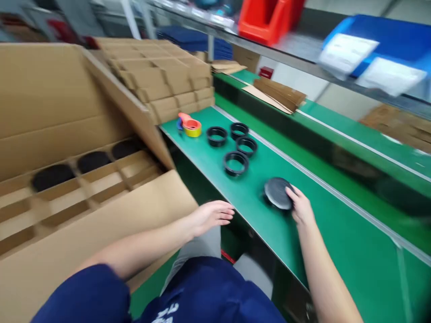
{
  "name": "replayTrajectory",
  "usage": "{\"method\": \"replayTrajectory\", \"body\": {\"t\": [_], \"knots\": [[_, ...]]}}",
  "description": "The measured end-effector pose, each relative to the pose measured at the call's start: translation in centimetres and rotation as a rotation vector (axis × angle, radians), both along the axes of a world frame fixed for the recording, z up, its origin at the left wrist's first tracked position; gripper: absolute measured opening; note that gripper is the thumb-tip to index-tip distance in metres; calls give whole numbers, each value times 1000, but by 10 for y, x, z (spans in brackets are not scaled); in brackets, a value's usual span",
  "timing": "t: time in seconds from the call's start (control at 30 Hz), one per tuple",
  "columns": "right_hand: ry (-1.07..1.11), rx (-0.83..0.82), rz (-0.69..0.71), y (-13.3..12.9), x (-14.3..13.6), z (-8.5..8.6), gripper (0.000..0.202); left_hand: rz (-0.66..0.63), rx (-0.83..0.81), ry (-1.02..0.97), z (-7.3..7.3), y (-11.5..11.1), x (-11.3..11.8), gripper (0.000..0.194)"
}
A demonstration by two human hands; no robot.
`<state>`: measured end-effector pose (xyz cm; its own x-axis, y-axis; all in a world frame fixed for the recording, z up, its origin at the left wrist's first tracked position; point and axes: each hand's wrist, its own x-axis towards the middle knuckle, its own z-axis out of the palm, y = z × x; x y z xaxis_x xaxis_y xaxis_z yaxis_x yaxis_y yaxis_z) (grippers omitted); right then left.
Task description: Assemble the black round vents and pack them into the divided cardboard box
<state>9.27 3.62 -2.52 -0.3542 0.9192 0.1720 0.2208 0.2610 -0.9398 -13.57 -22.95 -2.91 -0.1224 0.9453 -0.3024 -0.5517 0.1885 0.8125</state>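
My right hand (pixel 301 207) grips the edge of a round black disc-shaped part (pixel 278 193), thumb on top, over the green work surface (pixel 269 237). The fingers under the disc are hidden. My left hand (pixel 213 217) is held near the front edge of that surface, fingers stretched out, with nothing in it. Several black rings (pixel 235 163) lie on the green surface beyond my hands. To the left, an open cardboard box (pixel 161 202) has dividers, and round black pieces (pixel 94 161) sit in its far row of compartments.
A tape dispenser (pixel 191 125) with yellow tape lies near the rings. Stacked cardboard dividers (pixel 161 72) stand behind the box. A metal shelf (pixel 303 58) with a red bin (pixel 266 20) and a blue bin (pixel 393 38) runs above the far side. Flat cardboard pieces (pixel 276 94) lie beneath it.
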Motion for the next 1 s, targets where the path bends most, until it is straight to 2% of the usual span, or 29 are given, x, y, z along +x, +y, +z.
{"method": "replayTrajectory", "body": {"t": [0.07, 0.1, 0.17, 0.23, 0.3, 0.37, 0.43, 0.5, 0.53, 0.6, 0.63, 0.67, 0.73, 0.8, 0.83, 0.9, 0.93, 1.0], "knots": [[152, -73, -60, -19, -6, -2, 80, 15, 51, 84, 2, -3, 5, 23], [154, -50, -70, -29, -12, -1, 76, 54, 76, 128, 7, -5, 5, 27], [68, 14, -25, -56, -32, 8, 68, 149, 241, 350, 21, -12, 3, 51], [-65, 49, 159, -93, -58, 22, 62, 172, 479, 733, 40, -25, -3, 74], [-111, 6, 402, -134, -89, 35, 59, 141, 611, 1052, 60, -45, -10, 77], [-59, -76, 605, -170, -120, 42, 57, 174, 571, 1127, 77, -69, -20, 70], [23, -128, 763, -193, -147, 42, 55, 283, 503, 1062, 89, -96, -36, 71], [59, -78, 891, -203, -171, 38, 52, 464, 440, 1013, 95, -127, -63, 74], [43, 12, 936, -206, -183, 34, 50, 584, 392, 1046, 96, -144, -83, 78], [-35, 317, 1009, -209, -209, 26, 45, 870, 207, 1240, 90, -179, -134, 86], [-84, 503, 1054, -212, -224, 21, 45, 1014, 59, 1383, 85, -197, -166, 93], [-132, 685, 1106, -215, -240, 16, 49, 1134, -119, 1491, 79, -215, -200, 98], [-237, 984, 1200, -226, -276, 6, 67, 1306, -516, 1511, 63, -250, -269, 102], [-393, 1164, 1210, -238, -309, -2, 73, 1323, -929, 1349, 46, -283, -328, 97], [-471, 1212, 1183, -243, -322, -6, 63, 1326, -1034, 1278, 37, -298, -352, 95], [-570, 1255, 1116, -251, -340, -12, 38, 1319, -1178, 1161, 19, -325, -385, 94], [-576, 1267, 1083, -253, -345, -16, 31, 1318, -1215, 1130, 10, -336, -396, 94], [-520, 1289, 1034, -252, -349, -23, 32, 1294, -1282, 1098, -9, -353, -412, 93]]}}
